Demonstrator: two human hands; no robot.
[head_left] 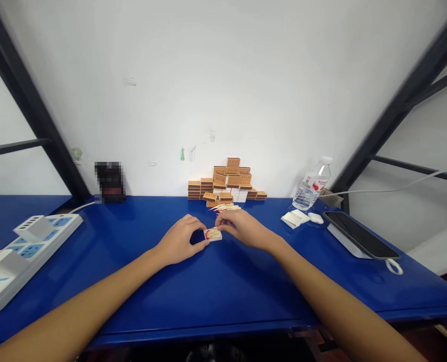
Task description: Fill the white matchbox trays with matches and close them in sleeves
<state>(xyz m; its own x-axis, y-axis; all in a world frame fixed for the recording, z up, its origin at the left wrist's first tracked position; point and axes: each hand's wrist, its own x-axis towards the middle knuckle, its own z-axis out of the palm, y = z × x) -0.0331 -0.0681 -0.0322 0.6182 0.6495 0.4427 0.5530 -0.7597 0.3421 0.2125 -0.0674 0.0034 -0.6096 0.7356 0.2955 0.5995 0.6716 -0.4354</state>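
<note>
The bare left hand [178,240] grasps, between thumb and forefinger, the left end of a small white rectangular matchbox tray [215,239], which lies open side up on the glossy blue desk [208,291], near the middle of its depth. The bare right hand [246,229] is bent over the tray's right end, its fingertips gathered at the rim; whether they pinch a match cannot be told. Inside the tray lie pale wooden matches with red heads [212,233], the heads mostly toward the left end. Just behind, partly hidden by the right hand, a loose heap of similar pale matches [226,206] rests on the desk. The work with this tray is judged to be partway: some matches are inside, others remain loose, and no outer sleeve encloses it. Farther back, against the wall, stands a stepped stack of orange-and-brown cardboard matchboxes [233,180], with white box-like pieces [238,195] low in its middle and a few boxes tilted at its front; whether these boxes are full cannot be seen. Well apart at the right are a clear plastic water bottle [311,188] and a black-screened phone [361,234]; at the left, a white power strip with blue sockets [30,250].
</note>
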